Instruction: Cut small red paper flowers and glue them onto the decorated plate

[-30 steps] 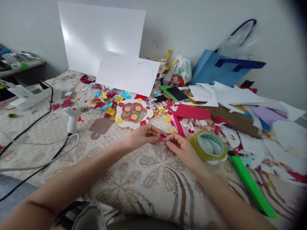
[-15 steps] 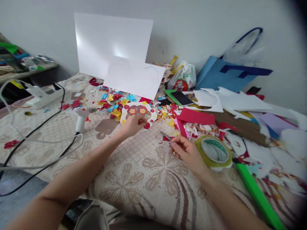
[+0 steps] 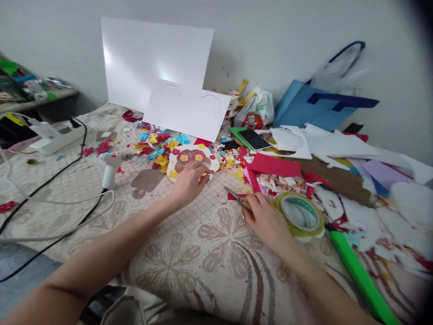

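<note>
My left hand (image 3: 188, 181) reaches forward and rests its fingertips on the near edge of a round white paper disc (image 3: 176, 159) decorated with red and yellow paper flowers. The fingers are curled and pinched; what they hold is hidden. My right hand (image 3: 267, 220) lies on the patterned cloth beside a roll of yellow-green tape (image 3: 299, 213). It is closed on small scissors (image 3: 237, 196), whose blades point up-left over a red paper scrap.
Coloured paper scraps litter the cloth behind the disc. A glue gun (image 3: 110, 168) with cables stands at left. White boards (image 3: 156, 63) lean on the wall. A phone (image 3: 254, 139), red card (image 3: 274, 165), blue bag (image 3: 314, 106) and green strip (image 3: 360, 275) lie at right.
My left hand left the right hand, moved forward-left to the flower disc and settled on its near edge. My right hand stayed by the tape with the scissors and sank to the cloth.
</note>
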Demonstrator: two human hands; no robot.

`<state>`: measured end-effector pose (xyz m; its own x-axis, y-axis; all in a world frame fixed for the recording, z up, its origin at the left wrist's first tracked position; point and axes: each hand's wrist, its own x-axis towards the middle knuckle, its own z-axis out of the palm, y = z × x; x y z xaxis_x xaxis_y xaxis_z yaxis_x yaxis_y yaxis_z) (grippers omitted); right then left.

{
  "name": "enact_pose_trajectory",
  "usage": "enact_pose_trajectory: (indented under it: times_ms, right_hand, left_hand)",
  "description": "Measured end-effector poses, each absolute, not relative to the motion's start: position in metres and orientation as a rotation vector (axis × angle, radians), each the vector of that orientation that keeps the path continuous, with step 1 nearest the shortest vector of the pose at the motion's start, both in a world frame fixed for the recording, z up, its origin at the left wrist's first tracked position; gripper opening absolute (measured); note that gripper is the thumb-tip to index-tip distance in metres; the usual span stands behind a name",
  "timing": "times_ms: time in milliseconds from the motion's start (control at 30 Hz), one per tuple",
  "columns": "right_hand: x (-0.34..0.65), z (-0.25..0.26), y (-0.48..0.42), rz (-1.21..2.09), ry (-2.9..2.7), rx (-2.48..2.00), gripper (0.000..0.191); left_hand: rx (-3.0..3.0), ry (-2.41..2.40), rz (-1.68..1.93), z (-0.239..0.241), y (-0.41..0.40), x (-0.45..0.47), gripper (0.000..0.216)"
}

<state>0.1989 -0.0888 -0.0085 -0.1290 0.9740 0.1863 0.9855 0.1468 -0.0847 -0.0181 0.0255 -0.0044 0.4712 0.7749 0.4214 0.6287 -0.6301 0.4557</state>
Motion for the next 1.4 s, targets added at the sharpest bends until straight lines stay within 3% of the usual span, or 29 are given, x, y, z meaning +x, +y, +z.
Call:
enact_pose_trajectory:
  times_ms: [333, 600, 900, 1167, 1300, 1400]
  right_hand:
    - [0.193, -0.005, -0.091, -0.195, -2.314, -2.141, 0.024]
    - [0.192, -0.005, -0.088, -0.016, -2.174, -2.133, 0.023]
    - [0.196, -0.011, -0.087, -0.109, -2.116, -2.06, 0.025]
    - [0.197, -0.011, -0.087, -0.156, -2.115, -2.119, 0.026]
    - [0.194, -0.01, -0.09, -0.166, -2.077, -1.888, 0.013]
    - [0.184, -0.006, -0.097, 0.036, -1.962, -1.475, 0.013]
  left_hand:
    - [2.483, 0.809, 0.715, -0.025, -0.006, 0.01, 0.018]
    - [2.52, 1.036, 0.654, -0.027, -0.009, 0.028, 0.014]
    - [2.352, 1.046, 0.739, -0.03, -0.003, 0.033, 0.008]
    - [1.929, 1.061, 0.869, 0.0, 0.007, 0.002, 0.007]
    - [1.503, 0.811, 0.849, 0.008, 0.007, -0.003, 0.013]
    - [1.227, 0.67, 0.839, 0.004, -0.006, 0.005, 0.015]
